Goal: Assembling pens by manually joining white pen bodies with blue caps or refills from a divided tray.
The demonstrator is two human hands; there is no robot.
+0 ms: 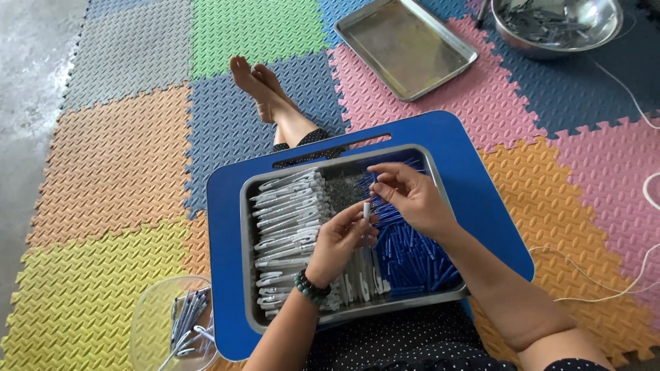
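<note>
Over tray (pixel 249 227); white barrel (pixel 366 209) between fingers (pixel 357 214)

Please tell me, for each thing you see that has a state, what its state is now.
Left hand: fingers pinch a small white pen part, upright.
Right hand: fingers at that part's top.
Metal tray on the lap desk: filled, white parts left, blue parts right.
Second metal tray: empty.
Steel bowl: holds parts.
Clear container: holds a few pens.

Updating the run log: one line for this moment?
left hand: holds white pen part | right hand: fingers at its tip | below: steel tray on blue lap desk
</note>
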